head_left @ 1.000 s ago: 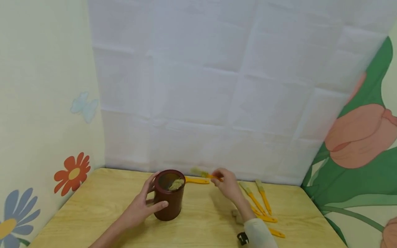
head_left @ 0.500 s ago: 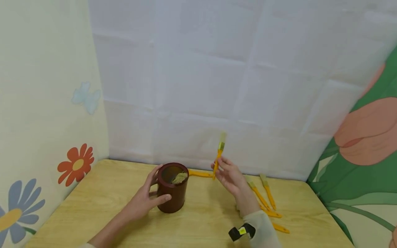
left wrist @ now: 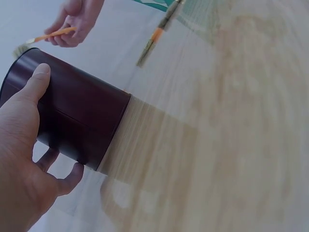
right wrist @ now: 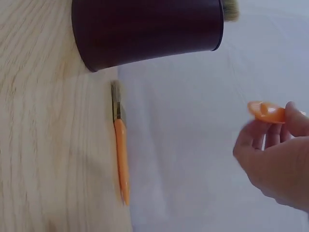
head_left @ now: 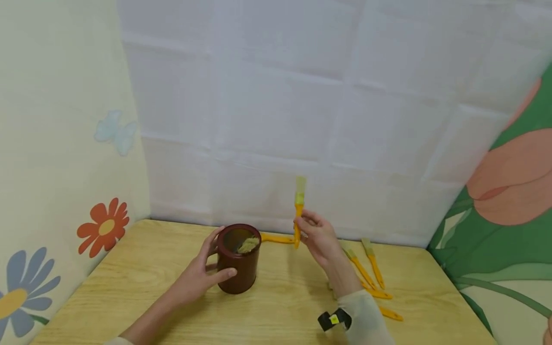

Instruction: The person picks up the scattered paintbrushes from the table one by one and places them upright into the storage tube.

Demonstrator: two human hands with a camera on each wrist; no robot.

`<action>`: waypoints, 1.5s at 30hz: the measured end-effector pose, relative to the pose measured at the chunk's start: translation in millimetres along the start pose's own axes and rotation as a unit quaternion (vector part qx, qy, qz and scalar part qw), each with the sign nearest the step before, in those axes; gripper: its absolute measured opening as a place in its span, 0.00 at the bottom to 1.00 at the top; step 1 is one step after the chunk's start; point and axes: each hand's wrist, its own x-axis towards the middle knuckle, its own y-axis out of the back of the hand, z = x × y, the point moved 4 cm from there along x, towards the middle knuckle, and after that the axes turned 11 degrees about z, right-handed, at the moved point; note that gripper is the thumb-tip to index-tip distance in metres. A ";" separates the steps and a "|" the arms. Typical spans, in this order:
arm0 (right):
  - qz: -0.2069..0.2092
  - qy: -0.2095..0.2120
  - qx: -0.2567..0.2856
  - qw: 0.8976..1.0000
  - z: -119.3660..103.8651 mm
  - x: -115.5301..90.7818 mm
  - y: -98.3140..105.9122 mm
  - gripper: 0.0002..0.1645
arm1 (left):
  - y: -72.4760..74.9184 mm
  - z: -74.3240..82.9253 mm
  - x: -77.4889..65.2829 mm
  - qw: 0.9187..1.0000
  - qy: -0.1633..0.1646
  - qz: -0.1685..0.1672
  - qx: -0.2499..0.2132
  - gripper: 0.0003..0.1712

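My left hand (head_left: pixel 196 277) holds a dark red cylindrical container (head_left: pixel 237 275) upright on the table, its thumb along the near side. Bristles (head_left: pixel 248 245) show inside the container's mouth, and also poke past the rim in the right wrist view. Off to the right, my right hand (head_left: pixel 320 237) pinches a paintbrush (head_left: pixel 298 211) by its orange handle, bristles up, above the table and apart from the container. Its handle end (right wrist: pixel 268 112) points toward the camera side in the right wrist view. A second paintbrush (head_left: pixel 278 238) lies behind the container, its head hidden in the head view.
Several orange-handled paintbrushes (head_left: pixel 374 268) lie on the wooden table (head_left: pixel 276 316) to the right, some partly covered by the right forearm. A white sheet (head_left: pixel 258 120) hangs along the back edge. Flower-printed panels (head_left: pixel 103 227) stand at both sides.
The right hand has turned the paintbrush from lying sideways to upright, bristles up, and raised it, then shifted slightly left. The left hand keeps its hold on the container.
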 end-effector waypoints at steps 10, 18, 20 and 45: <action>0.005 0.116 -0.026 0.993 -24.4 -10.5 -27.4 0.11 | -3.8 -0.7 8.6 1.000 -0.008 -0.008 -0.015 0.55; -0.027 0.147 -0.043 0.988 -13.5 -11.2 -69.7 0.12 | 1.3 -5.5 0.4 1.000 0.000 -0.002 -0.016 0.56; -0.039 0.153 -0.048 0.986 -9.3 -10.1 -76.3 0.13 | 0.9 -5.3 0.2 1.000 0.002 -0.005 -0.015 0.56; -0.054 0.237 -0.247 0.938 22.1 -5.2 -87.3 0.13 | 1.7 0.1 1.2 1.000 -0.003 -0.012 -0.010 0.56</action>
